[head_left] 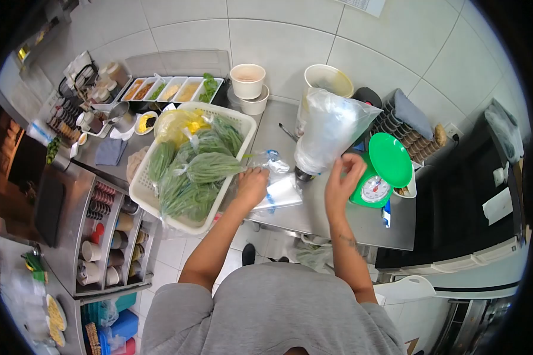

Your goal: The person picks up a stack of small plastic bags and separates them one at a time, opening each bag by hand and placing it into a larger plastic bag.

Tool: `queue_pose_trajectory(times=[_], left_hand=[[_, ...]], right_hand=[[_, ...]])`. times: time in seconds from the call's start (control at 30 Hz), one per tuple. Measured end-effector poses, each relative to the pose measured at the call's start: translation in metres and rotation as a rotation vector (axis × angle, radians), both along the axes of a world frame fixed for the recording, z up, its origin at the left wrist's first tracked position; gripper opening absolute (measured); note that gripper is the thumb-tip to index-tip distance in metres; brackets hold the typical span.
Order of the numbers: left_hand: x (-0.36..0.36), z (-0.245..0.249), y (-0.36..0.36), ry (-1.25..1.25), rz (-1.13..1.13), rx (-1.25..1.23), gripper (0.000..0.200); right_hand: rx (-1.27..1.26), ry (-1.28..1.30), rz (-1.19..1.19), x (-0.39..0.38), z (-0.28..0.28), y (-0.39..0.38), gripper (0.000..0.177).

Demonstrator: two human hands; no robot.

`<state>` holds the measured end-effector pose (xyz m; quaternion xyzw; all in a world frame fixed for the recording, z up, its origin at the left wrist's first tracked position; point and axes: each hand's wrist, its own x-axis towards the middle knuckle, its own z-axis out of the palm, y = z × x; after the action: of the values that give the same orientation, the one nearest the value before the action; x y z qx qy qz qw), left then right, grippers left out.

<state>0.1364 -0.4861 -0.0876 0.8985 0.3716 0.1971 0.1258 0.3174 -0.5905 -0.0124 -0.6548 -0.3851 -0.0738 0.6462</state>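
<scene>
My left hand (253, 187) is at the right rim of a white plastic basket (142, 198), its fingers closed on a clear plastic bag (258, 160). Bunches of long green vegetables (210, 167) in clear bags fill the basket, with a yellowish bag (175, 125) at the back. A stack of flat clear bags (282, 193) lies beside that hand. Raised over the counter, my right hand (344, 182) has loosely curled fingers, slightly apart, with nothing visible in them. It is between a bulky bundle of clear plastic (334, 127) and a green dial scale (370, 188).
A steel counter (296, 219) runs along the tiled wall. Trays of toppings (172, 89), stacked white tubs (248, 81) and a large white bucket (327, 76) line the back. Racks of dark cups (405, 127) stand right, behind the scale. A shelf unit with cups (115, 236) is at left.
</scene>
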Motion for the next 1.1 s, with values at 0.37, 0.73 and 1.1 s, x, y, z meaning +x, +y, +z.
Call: queue_pose_trajectory(times=[0.37,0.73,1.1], left_hand=[[-0.017,0.147,0.004,-0.548,-0.382,-0.046,0.011],[-0.002,0.151,0.011,-0.757,-0.067,-0.018,0.016],[0.017,0.164,-0.028,-0.930,-0.155,-0.052,0.011]], right_hand=[[-0.287,-0.085,0.456,-0.048,0.038,0.008,0.054],[0.019,0.879,1.090,-0.052,0.073,0.054,0.023],[0.004,0.748,0.824,-0.064,0.091,0.023,0.016]])
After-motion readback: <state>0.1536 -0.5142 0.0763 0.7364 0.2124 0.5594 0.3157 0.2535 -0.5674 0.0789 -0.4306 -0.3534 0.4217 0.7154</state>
